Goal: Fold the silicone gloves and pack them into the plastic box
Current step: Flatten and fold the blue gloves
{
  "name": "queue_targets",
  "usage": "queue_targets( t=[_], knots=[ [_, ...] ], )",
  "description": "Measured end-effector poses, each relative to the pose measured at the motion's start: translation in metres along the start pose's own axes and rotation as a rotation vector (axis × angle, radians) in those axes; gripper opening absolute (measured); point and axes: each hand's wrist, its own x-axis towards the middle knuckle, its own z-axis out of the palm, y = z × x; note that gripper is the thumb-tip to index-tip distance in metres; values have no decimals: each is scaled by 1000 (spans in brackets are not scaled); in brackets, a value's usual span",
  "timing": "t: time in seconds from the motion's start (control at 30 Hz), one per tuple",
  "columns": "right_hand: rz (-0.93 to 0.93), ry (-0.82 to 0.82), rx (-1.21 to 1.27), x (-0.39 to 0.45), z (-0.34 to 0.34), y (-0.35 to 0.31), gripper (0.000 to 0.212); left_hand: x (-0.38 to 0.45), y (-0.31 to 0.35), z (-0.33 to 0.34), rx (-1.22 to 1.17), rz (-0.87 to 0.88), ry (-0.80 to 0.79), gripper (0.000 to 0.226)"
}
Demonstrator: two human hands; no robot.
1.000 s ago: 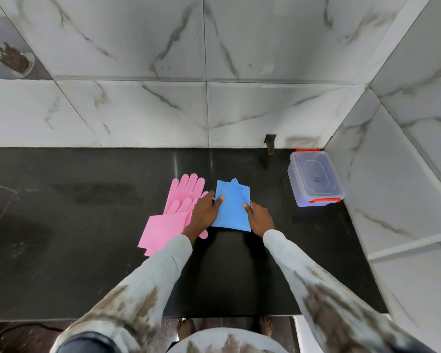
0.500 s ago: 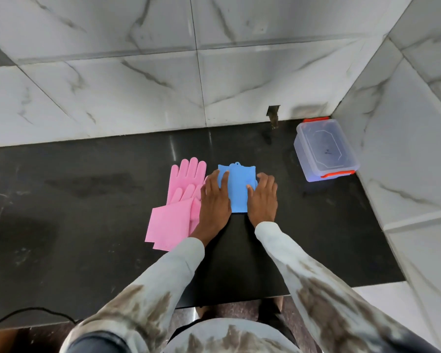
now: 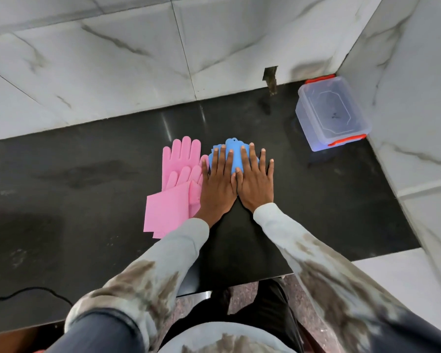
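Note:
A folded blue silicone glove [image 3: 234,157] lies on the black counter [image 3: 87,179], mostly hidden under my hands. My left hand [image 3: 218,184] and my right hand [image 3: 255,183] rest flat on it side by side, fingers spread, pressing down without gripping. Just left of them lie two pink silicone gloves [image 3: 176,187], one overlapping the other, fingers pointing to the wall. The clear plastic box [image 3: 332,112] with red clasps stands in the far right corner, its lid on.
White marble walls [image 3: 138,67] close the counter at the back and on the right. A small notch [image 3: 270,76] sits in the back wall. A black cable [image 3: 31,293] runs near the counter's front left edge.
Both hands went from pinching the blue glove's edges to lying flat on top of it, pressing it down. The glove looks smaller and more folded. The camera tilted downward.

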Motion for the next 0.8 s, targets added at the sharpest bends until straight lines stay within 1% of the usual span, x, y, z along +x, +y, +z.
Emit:
queue_targets(
  t=[0.07,0.13,0.23,0.27,0.33,0.4,0.5,0.57,0.6,0.67,0.7,0.77,0.8],
  knots=[
    [1,-26,-37,0,-2,0,65,0,0,1,46,16,-4,70],
    [13,-91,-38,0,-8,-1,65,-1,1,-3,75,44,-29,70],
    [-5,-180,27,1,-25,4,67,-2,7,-15,90,32,-55,71],
    [-15,-181,57,0,-34,8,66,-2,12,-20,84,9,-57,71],
    [-22,-108,118,-2,-51,21,63,-1,27,-32,67,-32,-42,70],
    [-9,40,162,0,-74,43,56,5,48,-45,42,-47,0,69],
    [57,292,213,15,-116,82,34,26,89,-71,-38,-17,58,69],
    [172,393,283,22,-144,110,21,40,121,-87,-141,34,83,69],
    [293,401,387,25,-155,124,21,47,137,-93,-175,73,103,68],
    [575,331,706,27,-170,149,29,61,164,-102,-199,160,133,65],
    [676,288,828,27,-174,162,34,69,176,-105,-197,207,133,65],
    [795,210,966,22,-174,182,48,79,197,-107,-185,269,101,64],
    [847,165,1017,19,-173,187,62,82,204,-106,-180,280,73,63]
  ],
)
